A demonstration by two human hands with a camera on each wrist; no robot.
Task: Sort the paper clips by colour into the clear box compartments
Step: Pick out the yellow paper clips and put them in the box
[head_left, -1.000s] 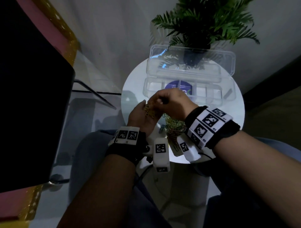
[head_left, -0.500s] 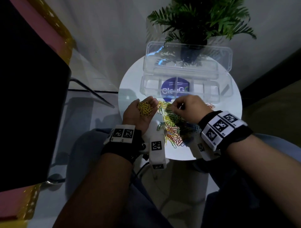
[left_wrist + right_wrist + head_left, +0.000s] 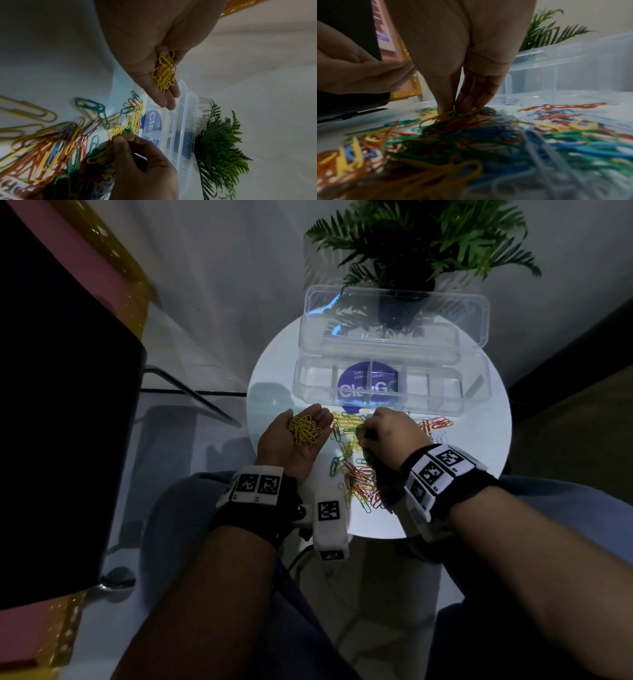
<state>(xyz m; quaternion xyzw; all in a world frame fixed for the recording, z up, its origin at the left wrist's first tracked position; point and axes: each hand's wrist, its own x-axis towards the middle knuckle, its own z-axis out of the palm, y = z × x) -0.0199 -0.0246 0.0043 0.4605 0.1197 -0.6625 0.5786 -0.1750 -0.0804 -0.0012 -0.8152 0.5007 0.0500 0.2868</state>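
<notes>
My left hand [image 3: 301, 440] lies palm up at the table's left side, fingers straight, and carries a small heap of yellow paper clips [image 3: 304, 430] [image 3: 164, 71]. My right hand [image 3: 387, 429] reaches down into the mixed pile of coloured clips [image 3: 359, 484] [image 3: 471, 142]. Its thumb and fingertips [image 3: 452, 106] pinch yellow clips [image 3: 116, 132] at the pile's far edge. The clear box [image 3: 301, 385] stands just beyond both hands with its lid [image 3: 394, 320] open. Its compartments look empty, and a blue label shows through the base.
The round white table [image 3: 479, 474] is small, and its edge lies close on every side. A potted fern [image 3: 418, 244] stands behind the box. Some orange clips [image 3: 435, 424] lie to the right. A large black object [image 3: 61, 405] fills the left.
My right hand has left the left palm and moved right and down into the pile, where it now pinches clips. The left hand stays palm up with its yellow clips.
</notes>
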